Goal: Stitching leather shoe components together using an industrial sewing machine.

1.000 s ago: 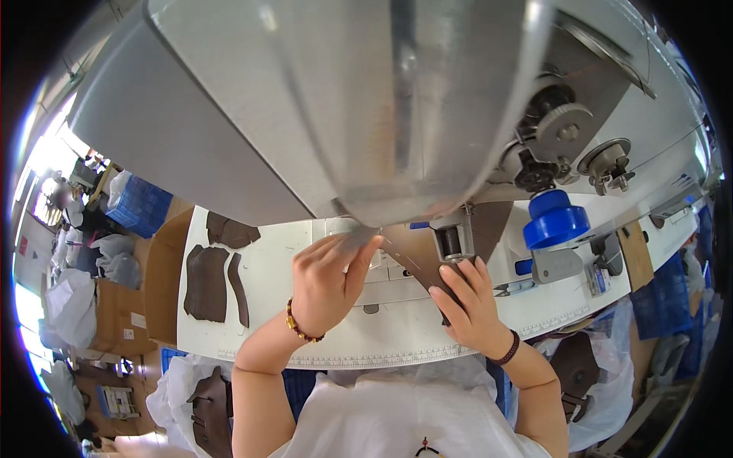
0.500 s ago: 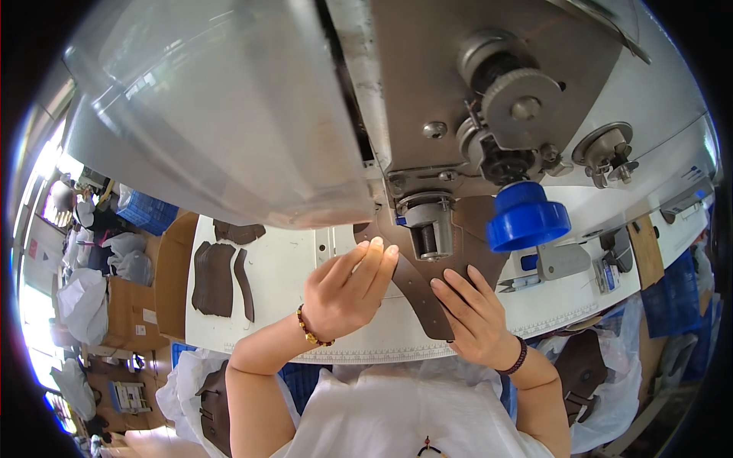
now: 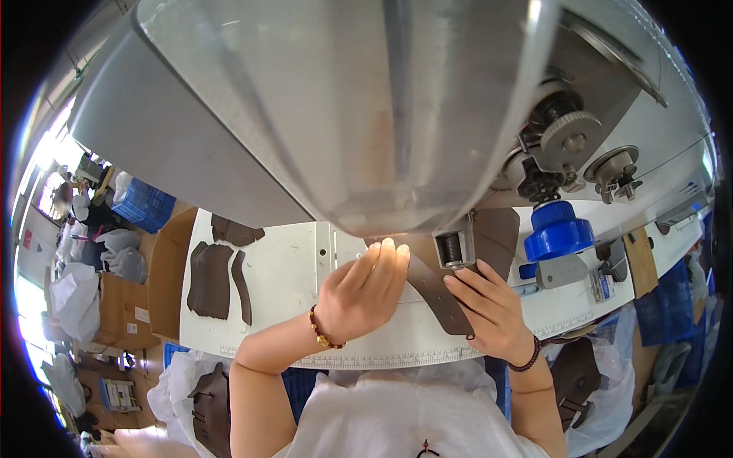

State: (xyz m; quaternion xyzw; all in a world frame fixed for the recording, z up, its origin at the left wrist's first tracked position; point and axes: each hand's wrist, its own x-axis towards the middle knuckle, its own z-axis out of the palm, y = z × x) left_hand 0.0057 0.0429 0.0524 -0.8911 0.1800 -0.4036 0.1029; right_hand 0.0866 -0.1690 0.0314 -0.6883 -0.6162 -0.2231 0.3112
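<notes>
A brown leather piece (image 3: 439,298) lies under the presser part of a sewing machine (image 3: 453,248), and its strap-like tail with small holes curves toward me. My left hand (image 3: 363,293) has its fingers pressed together at the leather's left edge, closed on it; the thumb is hidden. My right hand (image 3: 489,314) rests on the right side of the leather, fingers stretched out and lying on top. Its thumb does not show clearly. A clear plastic guard (image 3: 366,153) hides much of the machine head and the far part of the leather.
Several brown leather pieces (image 3: 208,281) and a narrow strip (image 3: 241,286) lie on the white table (image 3: 286,267) at left. A blue knob (image 3: 559,231) juts out on the right. Plastic-lined bins with brown leather parts (image 3: 576,379) flank my lap; cardboard boxes (image 3: 122,309) stand further left.
My view has shifted, so the guard now covers more of the machine. Both hands stay on the leather piece; the right hand's fingers now lie closer to the presser part.
</notes>
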